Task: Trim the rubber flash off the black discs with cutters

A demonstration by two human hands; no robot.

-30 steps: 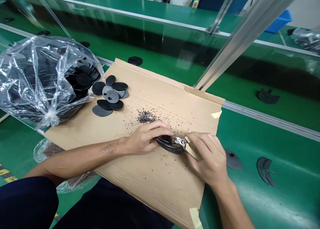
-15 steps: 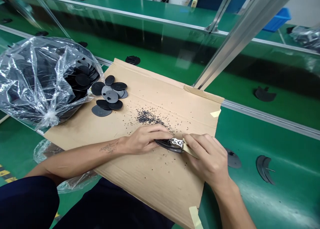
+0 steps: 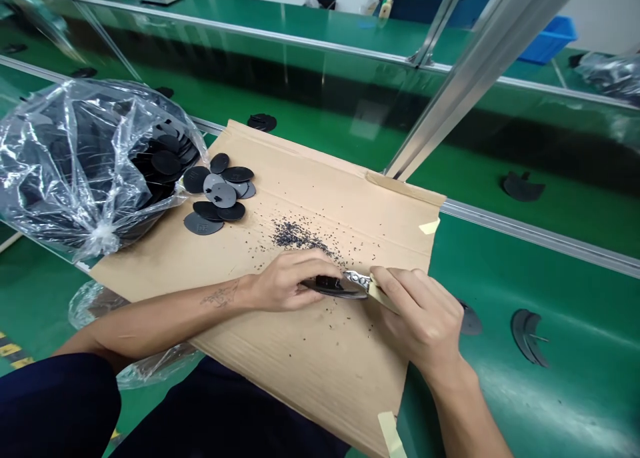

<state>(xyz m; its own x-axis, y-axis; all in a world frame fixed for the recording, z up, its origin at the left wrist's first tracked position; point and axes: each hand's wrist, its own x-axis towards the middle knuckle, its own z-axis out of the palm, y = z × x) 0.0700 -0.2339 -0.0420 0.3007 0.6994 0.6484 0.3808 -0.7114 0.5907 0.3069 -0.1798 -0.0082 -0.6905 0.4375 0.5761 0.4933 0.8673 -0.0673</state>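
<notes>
The black plastic disc (image 3: pixel 332 286) is held almost edge-on above the cardboard sheet (image 3: pixel 310 358), near the middle of its front part. The left hand (image 3: pixel 283 281) is closed around it, with the fingers curled over its rim. The right hand (image 3: pixel 420 318) is closed on the pale handle of small steel nippers (image 3: pixel 357 279), and their head seems to touch the disc edge.

Fine black crumbs (image 3: pixel 330 308) lie scattered around the hands, and a denser patch of crumbs (image 3: pixel 294 235) lies farther up the cardboard, so some material seems to be removed already. Beside this patch rests a small group of loose discs (image 3: pixel 220 195), black and grey, partly overlapping. Next to them, a clear plastic bag (image 3: pixel 65 151) holds many more discs, so it seems that most of them are left. I cannot tell which discs were already worked on.

On the green worktop (image 3: pixel 575 291), right of the cardboard, lie curved black pieces (image 3: pixel 525 338).
</notes>
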